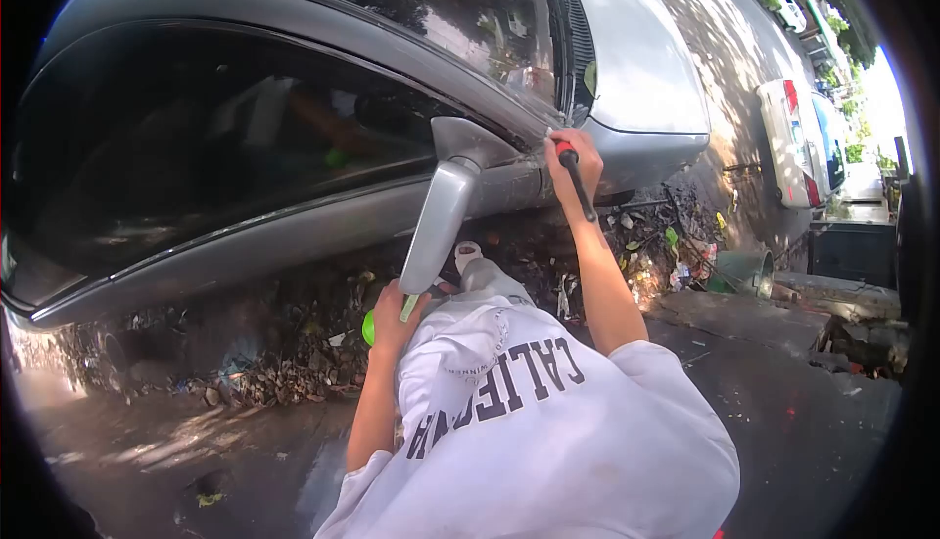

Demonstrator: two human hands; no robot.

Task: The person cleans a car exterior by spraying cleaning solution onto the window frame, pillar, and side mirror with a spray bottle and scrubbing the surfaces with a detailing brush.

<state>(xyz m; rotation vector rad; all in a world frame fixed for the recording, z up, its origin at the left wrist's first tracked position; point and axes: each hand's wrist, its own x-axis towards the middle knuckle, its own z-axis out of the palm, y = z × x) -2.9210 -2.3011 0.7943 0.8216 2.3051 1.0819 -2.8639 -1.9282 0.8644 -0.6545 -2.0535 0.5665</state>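
My right hand is closed around a tool with a red and black handle. It is at the base of the windshield pillar of a grey car, close to the rear edge of the hood. The tool's working end is too small to make out. Below the side mirror, my left hand is closed, with a rounded bright green object showing at its outer side. A pale green strip lies by its fingers; which part it belongs to, I cannot tell. My palm hides the rest.
Dark side glass fills the left. Wet ground with leaves and litter runs beside the car. A green bin or bucket lies near broken slabs at right. A white car is parked farther along the road.
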